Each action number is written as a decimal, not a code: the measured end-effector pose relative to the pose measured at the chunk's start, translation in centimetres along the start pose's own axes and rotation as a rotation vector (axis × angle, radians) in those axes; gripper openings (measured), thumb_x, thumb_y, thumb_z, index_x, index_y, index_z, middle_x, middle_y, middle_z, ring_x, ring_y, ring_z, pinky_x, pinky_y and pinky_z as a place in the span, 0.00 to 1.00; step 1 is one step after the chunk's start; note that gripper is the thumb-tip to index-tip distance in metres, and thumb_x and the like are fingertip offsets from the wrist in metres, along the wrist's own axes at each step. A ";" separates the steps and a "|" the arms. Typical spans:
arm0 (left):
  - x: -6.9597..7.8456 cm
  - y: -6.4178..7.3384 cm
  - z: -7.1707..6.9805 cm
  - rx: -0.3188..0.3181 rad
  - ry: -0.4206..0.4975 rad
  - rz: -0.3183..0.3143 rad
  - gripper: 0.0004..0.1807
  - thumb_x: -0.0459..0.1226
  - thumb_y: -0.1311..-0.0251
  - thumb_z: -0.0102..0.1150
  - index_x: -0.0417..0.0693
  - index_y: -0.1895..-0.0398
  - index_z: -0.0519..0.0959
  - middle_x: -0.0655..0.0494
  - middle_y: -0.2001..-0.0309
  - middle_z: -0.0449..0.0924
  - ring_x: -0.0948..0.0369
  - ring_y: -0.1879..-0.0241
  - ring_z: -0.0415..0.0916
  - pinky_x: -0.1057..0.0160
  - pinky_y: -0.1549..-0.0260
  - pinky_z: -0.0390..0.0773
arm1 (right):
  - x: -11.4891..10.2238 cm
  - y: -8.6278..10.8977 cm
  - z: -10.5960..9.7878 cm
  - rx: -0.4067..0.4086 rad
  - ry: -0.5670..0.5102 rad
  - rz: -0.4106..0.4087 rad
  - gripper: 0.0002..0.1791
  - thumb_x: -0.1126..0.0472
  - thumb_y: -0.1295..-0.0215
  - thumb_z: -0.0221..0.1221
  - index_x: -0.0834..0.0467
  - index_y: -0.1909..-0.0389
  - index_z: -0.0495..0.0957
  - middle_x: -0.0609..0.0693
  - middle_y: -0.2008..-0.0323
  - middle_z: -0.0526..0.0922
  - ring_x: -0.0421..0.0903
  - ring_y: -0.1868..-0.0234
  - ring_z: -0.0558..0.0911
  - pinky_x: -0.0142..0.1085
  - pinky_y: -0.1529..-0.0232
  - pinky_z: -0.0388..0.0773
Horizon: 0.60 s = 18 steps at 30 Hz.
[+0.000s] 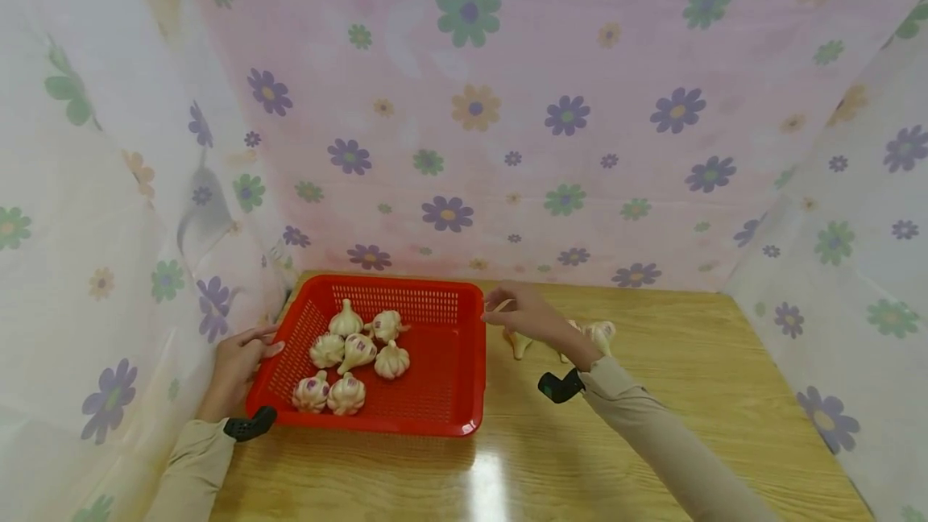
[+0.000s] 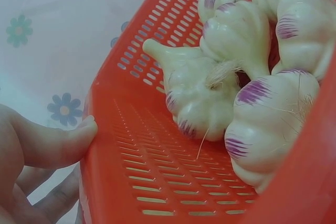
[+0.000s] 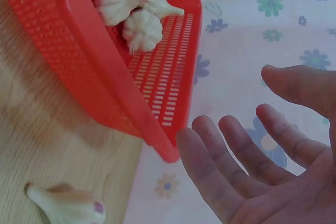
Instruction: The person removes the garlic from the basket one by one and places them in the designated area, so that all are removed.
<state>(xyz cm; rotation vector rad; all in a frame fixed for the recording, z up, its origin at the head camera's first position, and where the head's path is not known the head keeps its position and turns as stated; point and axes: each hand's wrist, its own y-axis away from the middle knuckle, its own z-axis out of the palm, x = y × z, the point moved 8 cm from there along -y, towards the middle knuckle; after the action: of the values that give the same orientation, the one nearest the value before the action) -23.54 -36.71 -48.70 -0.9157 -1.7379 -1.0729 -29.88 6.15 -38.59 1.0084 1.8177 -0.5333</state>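
Observation:
A red plastic basket with slotted walls holds several garlic bulbs, pale with purple streaks. At its left side my left hand holds the rim; in the left wrist view the thumb lies against the rim's edge and the other fingers go behind the outer wall, partly hidden. My right hand is by the basket's far right corner. Its fingers are spread and slightly bent with nothing between them in the right wrist view, where fingertips come close to the rim; whether they touch it I cannot tell.
More garlic bulbs lie on the wooden table right of the basket, partly behind my right forearm. One loose bulb shows in the right wrist view. Flower-patterned sheets enclose the table's back and sides.

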 end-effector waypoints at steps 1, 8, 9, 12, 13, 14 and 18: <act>0.0 0.0 0.0 0.002 0.006 -0.002 0.29 0.33 0.40 0.57 0.34 0.35 0.66 0.64 0.67 0.75 0.64 0.70 0.78 0.62 0.69 0.81 | 0.2 -0.3 0.3 -0.010 -0.014 -0.002 0.18 0.62 0.35 0.58 0.67 0.48 0.71 0.60 0.54 0.75 0.54 0.58 0.80 0.41 0.64 0.80; -0.3 -0.2 0.0 -0.009 -0.015 -0.003 0.28 0.34 0.38 0.54 0.36 0.34 0.65 0.58 0.62 0.75 0.62 0.68 0.77 0.60 0.68 0.81 | 2.5 -2.7 2.5 -0.060 -0.086 -0.017 0.17 0.59 0.35 0.59 0.64 0.50 0.72 0.61 0.56 0.75 0.64 0.59 0.78 0.48 0.65 0.80; -0.3 -0.3 0.1 -0.011 -0.020 -0.003 0.28 0.34 0.38 0.54 0.37 0.34 0.65 0.57 0.61 0.75 0.62 0.68 0.77 0.60 0.67 0.81 | 2.7 -2.9 2.7 -0.065 -0.092 -0.013 0.17 0.59 0.35 0.59 0.63 0.50 0.72 0.61 0.56 0.75 0.64 0.59 0.78 0.50 0.65 0.80; -0.3 -0.3 0.1 -0.010 -0.028 -0.001 0.28 0.35 0.38 0.54 0.37 0.34 0.65 0.54 0.58 0.75 0.62 0.67 0.77 0.59 0.67 0.81 | 3.0 -3.5 3.4 -0.080 -0.113 0.019 0.18 0.58 0.36 0.60 0.64 0.51 0.72 0.64 0.57 0.76 0.63 0.60 0.78 0.52 0.65 0.80; -0.3 -0.4 0.1 -0.009 -0.026 -0.001 0.28 0.35 0.38 0.54 0.37 0.34 0.65 0.53 0.57 0.75 0.62 0.67 0.77 0.59 0.67 0.81 | 3.1 -3.7 3.6 -0.080 -0.113 0.033 0.18 0.57 0.36 0.60 0.64 0.51 0.72 0.65 0.57 0.76 0.62 0.60 0.79 0.52 0.64 0.80; -0.3 -0.4 0.1 -0.009 -0.024 0.000 0.29 0.35 0.38 0.54 0.37 0.34 0.65 0.52 0.56 0.75 0.62 0.67 0.78 0.59 0.67 0.81 | 3.2 -3.8 3.9 -0.078 -0.110 0.043 0.18 0.57 0.36 0.60 0.65 0.51 0.72 0.64 0.58 0.77 0.61 0.61 0.79 0.51 0.66 0.80; -0.2 -0.3 0.1 -0.002 -0.021 0.004 0.29 0.35 0.38 0.55 0.37 0.34 0.65 0.48 0.54 0.75 0.63 0.68 0.78 0.59 0.67 0.82 | 2.9 -4.1 4.5 -0.062 -0.098 0.070 0.16 0.59 0.36 0.60 0.65 0.54 0.73 0.62 0.61 0.78 0.52 0.67 0.80 0.49 0.67 0.81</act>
<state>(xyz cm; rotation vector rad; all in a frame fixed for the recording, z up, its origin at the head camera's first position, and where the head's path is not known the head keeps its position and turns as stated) -23.77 -36.80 -49.03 -0.9341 -1.7516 -1.0668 -31.41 1.76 -43.45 0.9831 1.6956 -0.4727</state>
